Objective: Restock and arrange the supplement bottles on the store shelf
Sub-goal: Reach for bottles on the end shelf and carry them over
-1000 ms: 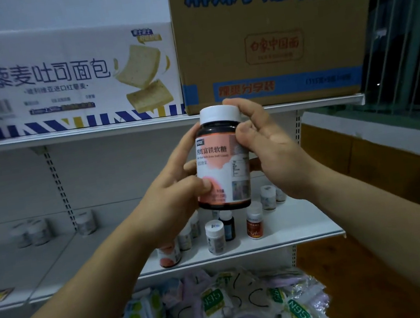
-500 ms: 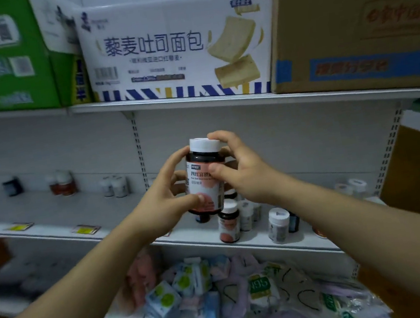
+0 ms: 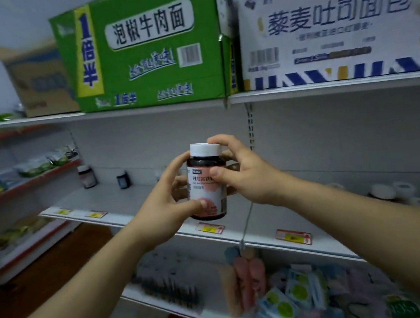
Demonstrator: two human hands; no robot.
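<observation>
While the left hand [image 3: 162,211] grips its lower body and the right hand [image 3: 247,177] pinches it just below the white cap, a dark supplement bottle [image 3: 204,185] with a pink label is held upright in the air, near the front of the white middle shelf [image 3: 138,196]. A dark jar [image 3: 86,176] and a smaller dark bottle [image 3: 123,180] stand far left on that shelf. A green carton [image 3: 143,49] and a white carton [image 3: 333,26] sit side by side on the upper shelf [image 3: 141,108].

Shelf [image 3: 133,197] lies bare before the dark bottles [image 3: 87,176]
</observation>
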